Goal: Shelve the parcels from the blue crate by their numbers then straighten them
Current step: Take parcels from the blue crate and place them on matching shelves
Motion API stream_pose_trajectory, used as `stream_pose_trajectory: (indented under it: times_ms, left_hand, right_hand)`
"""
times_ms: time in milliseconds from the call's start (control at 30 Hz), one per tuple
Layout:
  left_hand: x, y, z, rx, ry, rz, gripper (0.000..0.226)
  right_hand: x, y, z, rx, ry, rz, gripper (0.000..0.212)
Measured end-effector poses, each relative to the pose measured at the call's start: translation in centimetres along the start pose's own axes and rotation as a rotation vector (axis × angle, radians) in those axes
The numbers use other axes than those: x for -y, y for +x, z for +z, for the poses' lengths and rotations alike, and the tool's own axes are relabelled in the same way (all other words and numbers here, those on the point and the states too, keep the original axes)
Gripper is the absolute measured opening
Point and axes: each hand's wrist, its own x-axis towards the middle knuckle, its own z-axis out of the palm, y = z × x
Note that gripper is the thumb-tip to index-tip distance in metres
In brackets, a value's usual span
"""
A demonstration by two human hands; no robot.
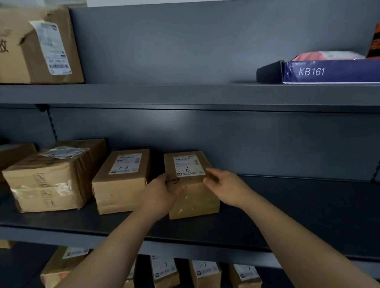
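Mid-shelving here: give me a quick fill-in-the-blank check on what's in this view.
The left hand and right hand hold a parcel labelled ____.
The shelf under it is the ____ of three in view.
The blue box on the upper shelf reads ____.
A lower parcel is marked ____.
Missing: 1-6; middle; KB161; 1-7.

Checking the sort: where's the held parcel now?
The held parcel sits centre of head view on the middle shelf, right of a second parcel, between left hand and right hand.
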Motion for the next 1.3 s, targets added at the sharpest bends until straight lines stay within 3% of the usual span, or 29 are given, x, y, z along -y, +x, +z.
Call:
stream_pose_trajectory:
  times_ms: [200,300,400,800,1300]
  left_hand:
    - [-1.8,-1.1,-0.4,-0.169,0.389,0.259,0.055]
    - [-3.5,-2.2,0.8,-0.104,0.370,0.396,0.058]
    - [-5.1,-3.7,3.1,0.008,0.317,0.474,0.053]
    - [-14.1,-19.0,14.4,0.349,0.252,0.943,0.057]
    - [-23.6,-56.3,22.3,0.805,0.114,1.436,0.059]
  right_hand:
    - [0.4,-3.6,-1.4,-0.229,-0.197,-0.031,0.039]
    - [-0.8,-6.0,-1.7,-0.344,-0.334,-0.014,0.027]
    - [-2.9,-9.6,-1.8,-0.388,-0.435,0.055,0.039]
    - [-7.2,-35.2,-3.7,-0.440,-0.649,0.572,0.049]
    - [-3.1,-77.7,0.8,-0.504,-0.542,1.321,0.046]
